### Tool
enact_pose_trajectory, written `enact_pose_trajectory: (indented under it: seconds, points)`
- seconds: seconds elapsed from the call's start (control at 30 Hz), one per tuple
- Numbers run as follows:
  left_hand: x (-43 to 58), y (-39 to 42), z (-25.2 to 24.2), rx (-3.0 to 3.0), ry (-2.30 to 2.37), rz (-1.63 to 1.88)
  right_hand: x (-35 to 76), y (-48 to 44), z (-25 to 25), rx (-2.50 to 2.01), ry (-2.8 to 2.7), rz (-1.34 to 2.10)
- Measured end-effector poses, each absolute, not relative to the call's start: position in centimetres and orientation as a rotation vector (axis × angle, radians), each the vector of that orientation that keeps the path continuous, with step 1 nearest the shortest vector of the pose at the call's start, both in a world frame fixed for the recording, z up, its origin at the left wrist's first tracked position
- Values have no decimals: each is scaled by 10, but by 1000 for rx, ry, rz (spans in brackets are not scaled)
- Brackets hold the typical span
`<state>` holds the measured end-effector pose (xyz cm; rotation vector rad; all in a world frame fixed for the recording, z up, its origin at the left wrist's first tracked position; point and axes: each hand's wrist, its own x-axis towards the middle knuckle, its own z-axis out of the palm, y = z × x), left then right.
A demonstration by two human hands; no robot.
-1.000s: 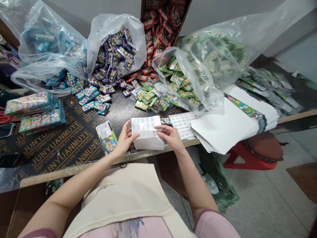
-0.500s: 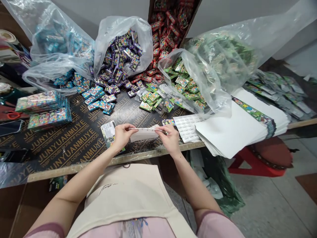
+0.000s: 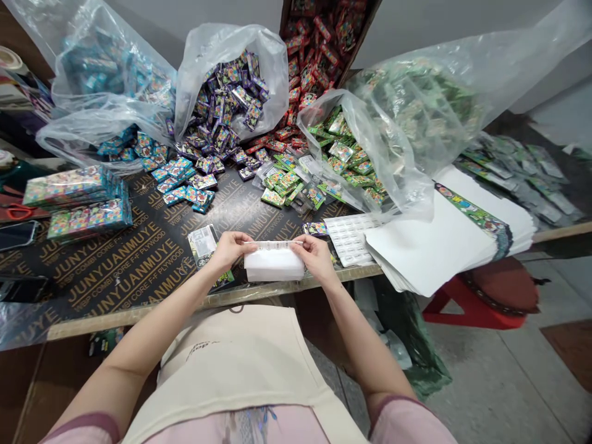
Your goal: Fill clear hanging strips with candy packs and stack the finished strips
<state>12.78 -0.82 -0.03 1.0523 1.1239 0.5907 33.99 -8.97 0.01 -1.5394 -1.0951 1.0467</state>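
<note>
My left hand (image 3: pixel 232 251) and my right hand (image 3: pixel 317 256) pinch the two top corners of a folded white card (image 3: pixel 274 264). Its broad blank face is turned toward me, and a narrow strip with faint marks runs along the upper edge. Beside my left hand lies a printed packet with a white label (image 3: pixel 202 242), partly covered by that hand. Near my right hand are a small purple packet (image 3: pixel 315 228) and a white sheet of printed labels (image 3: pixel 352 237).
Clear bags of purple packets (image 3: pixel 185 80), blue packets and green packets (image 3: pixel 342 151) line the back. Red packets (image 3: pixel 303 80) spill from a box. Wrapped bundles (image 3: pixel 90 219) stand left; a stack of white cards (image 3: pixel 416 256) overhangs the table's front edge (image 3: pixel 152 311) at right.
The white card has turned so that more of its front face shows, hanging below my fingers. Both hands keep their pinch in nearly the same place.
</note>
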Motion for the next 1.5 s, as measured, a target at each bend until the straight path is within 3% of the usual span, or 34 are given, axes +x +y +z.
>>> enact_pose_trajectory:
  seconds: [0.13, 0.33, 0.47, 0.7, 0.87, 1.1, 1.4, 1.5]
  points:
    - [129, -7, -16, 918, 1122, 541, 349, -87, -13, -1605, -1264, 924]
    - [122, 2, -41, 947, 1289, 638, 390, -111, -34, -2270, -1614, 127]
    - [130, 7, -55, 955, 1338, 642, 400, -126, -47, -2405, -1624, 183]
    - [181, -5, -76, 1127, 1434, 565, 355, -101, -53, -1832, -1856, 350]
    - [176, -6, -65, 1453, 1431, 433, 353, -84, -67, -1835, -1999, 457]
    - [169, 1, -50, 1790, 1521, 165, 384, -51, -71, -1965, -1951, 192]
    - [175, 0, -46, 1926, 1513, 7, 394, -56, -80, -1772, -1462, 281]
    - [177, 0, -44, 1934, 1499, -29, 389, -52, -79, -1721, -1627, 369]
